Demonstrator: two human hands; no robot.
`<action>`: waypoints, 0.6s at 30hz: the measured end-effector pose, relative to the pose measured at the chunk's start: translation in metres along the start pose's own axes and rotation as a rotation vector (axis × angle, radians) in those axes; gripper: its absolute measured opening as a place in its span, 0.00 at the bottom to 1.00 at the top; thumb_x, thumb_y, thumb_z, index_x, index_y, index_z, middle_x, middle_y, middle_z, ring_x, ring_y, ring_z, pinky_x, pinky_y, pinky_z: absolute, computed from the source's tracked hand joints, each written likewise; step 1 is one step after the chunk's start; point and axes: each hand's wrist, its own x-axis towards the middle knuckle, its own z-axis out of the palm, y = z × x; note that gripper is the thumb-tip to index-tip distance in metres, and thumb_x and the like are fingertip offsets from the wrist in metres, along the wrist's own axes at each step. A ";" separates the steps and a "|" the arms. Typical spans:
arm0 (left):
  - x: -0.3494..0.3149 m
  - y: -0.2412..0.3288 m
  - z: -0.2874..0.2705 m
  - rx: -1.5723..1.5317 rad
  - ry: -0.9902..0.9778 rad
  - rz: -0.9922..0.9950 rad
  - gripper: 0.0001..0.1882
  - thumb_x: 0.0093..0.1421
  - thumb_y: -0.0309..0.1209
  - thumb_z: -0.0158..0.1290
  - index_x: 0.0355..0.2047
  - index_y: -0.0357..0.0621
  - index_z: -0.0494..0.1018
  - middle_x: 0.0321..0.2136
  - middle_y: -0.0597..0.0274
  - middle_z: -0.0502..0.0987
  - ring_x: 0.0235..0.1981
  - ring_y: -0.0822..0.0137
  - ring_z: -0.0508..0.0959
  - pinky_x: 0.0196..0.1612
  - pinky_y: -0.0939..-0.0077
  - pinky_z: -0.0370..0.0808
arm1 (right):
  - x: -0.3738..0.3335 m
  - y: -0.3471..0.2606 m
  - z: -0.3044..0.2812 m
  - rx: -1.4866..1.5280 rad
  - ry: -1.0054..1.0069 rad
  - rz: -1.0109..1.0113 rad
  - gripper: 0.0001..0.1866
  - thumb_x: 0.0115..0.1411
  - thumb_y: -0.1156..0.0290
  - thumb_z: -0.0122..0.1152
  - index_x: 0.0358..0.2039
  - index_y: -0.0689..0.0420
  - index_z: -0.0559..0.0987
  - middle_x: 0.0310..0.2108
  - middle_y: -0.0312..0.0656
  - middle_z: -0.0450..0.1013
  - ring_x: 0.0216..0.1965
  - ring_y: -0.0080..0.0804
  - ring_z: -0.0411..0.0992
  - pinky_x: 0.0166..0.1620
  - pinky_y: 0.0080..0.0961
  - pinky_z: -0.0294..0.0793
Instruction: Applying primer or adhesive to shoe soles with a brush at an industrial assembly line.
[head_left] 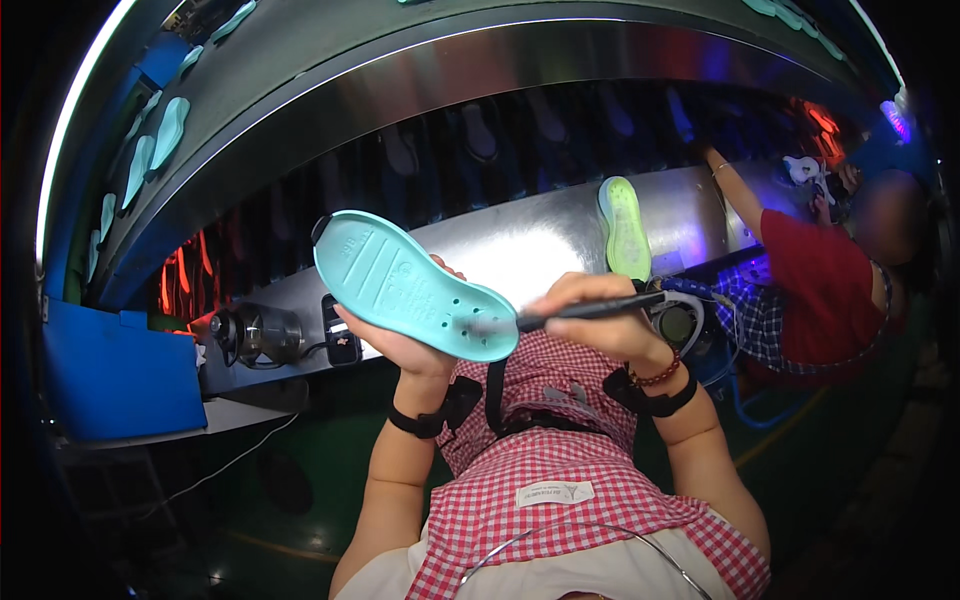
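A turquoise shoe sole [375,275] lies tilted across my left hand [405,340], which grips it from beneath by its edges. Small holes and raised lines mark the side facing me. In my right hand [610,315] is a black-handled brush [595,307], held like a pen. Its blurred tip meets the sole near the holes at the right end. Beyond my right hand, a yellow-green sole [625,230] rests on the metal bench.
Behind the metal bench [290,380] runs a dark rack with soles, glowing red at both ends. A conveyor [330,40] above carries turquoise soles [170,130]. A glass jug [265,335] stands left, beside a blue box [120,370]. A co-worker in red [820,290] sits at right.
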 end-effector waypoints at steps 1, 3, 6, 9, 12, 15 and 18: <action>0.000 0.000 0.000 -0.001 -0.001 0.001 0.45 0.51 0.68 0.17 0.46 0.42 0.63 0.29 0.51 0.73 0.28 0.57 0.74 0.32 0.64 0.74 | 0.003 0.004 0.001 -0.031 0.035 0.067 0.11 0.46 0.78 0.63 0.34 0.61 0.78 0.33 0.43 0.74 0.35 0.27 0.72 0.40 0.22 0.71; 0.002 0.001 -0.002 0.075 0.002 0.057 0.46 0.51 0.69 0.17 0.47 0.42 0.63 0.30 0.51 0.73 0.29 0.57 0.74 0.34 0.63 0.74 | 0.002 0.004 0.002 -0.220 -0.152 -0.055 0.12 0.46 0.78 0.63 0.34 0.62 0.78 0.33 0.42 0.74 0.37 0.27 0.72 0.42 0.23 0.71; 0.001 0.007 0.007 0.036 -0.064 0.021 0.46 0.51 0.70 0.19 0.48 0.43 0.63 0.31 0.50 0.72 0.29 0.57 0.74 0.33 0.63 0.73 | 0.007 0.016 -0.004 -0.013 -0.206 -0.157 0.11 0.47 0.80 0.61 0.34 0.63 0.78 0.34 0.43 0.74 0.38 0.29 0.72 0.43 0.24 0.72; -0.003 0.010 0.007 -0.028 -0.193 0.002 0.44 0.52 0.68 0.24 0.51 0.43 0.61 0.37 0.47 0.70 0.34 0.56 0.73 0.38 0.61 0.73 | 0.001 0.013 -0.002 0.232 -0.104 0.018 0.09 0.50 0.80 0.58 0.34 0.64 0.76 0.36 0.47 0.73 0.36 0.31 0.73 0.43 0.22 0.73; -0.014 0.000 0.019 -0.232 -0.183 -0.198 0.41 0.54 0.63 0.33 0.57 0.43 0.55 0.51 0.46 0.63 0.50 0.52 0.66 0.56 0.53 0.59 | 0.001 0.014 0.013 0.732 0.089 0.123 0.09 0.52 0.79 0.57 0.35 0.67 0.73 0.36 0.50 0.73 0.36 0.30 0.73 0.42 0.22 0.73; -0.023 -0.014 0.012 -0.183 -0.228 -0.283 0.34 0.59 0.54 0.35 0.56 0.40 0.56 0.48 0.46 0.66 0.47 0.51 0.69 0.50 0.52 0.67 | -0.003 0.012 0.016 0.419 0.082 0.050 0.09 0.52 0.79 0.58 0.35 0.66 0.74 0.35 0.48 0.74 0.36 0.28 0.73 0.42 0.21 0.73; -0.011 -0.002 -0.005 -0.081 -0.347 -0.375 0.29 0.60 0.48 0.36 0.53 0.39 0.59 0.45 0.47 0.68 0.45 0.54 0.72 0.47 0.56 0.70 | -0.007 -0.015 0.009 0.009 -0.084 0.001 0.10 0.49 0.80 0.60 0.34 0.65 0.76 0.34 0.45 0.75 0.35 0.25 0.73 0.40 0.19 0.73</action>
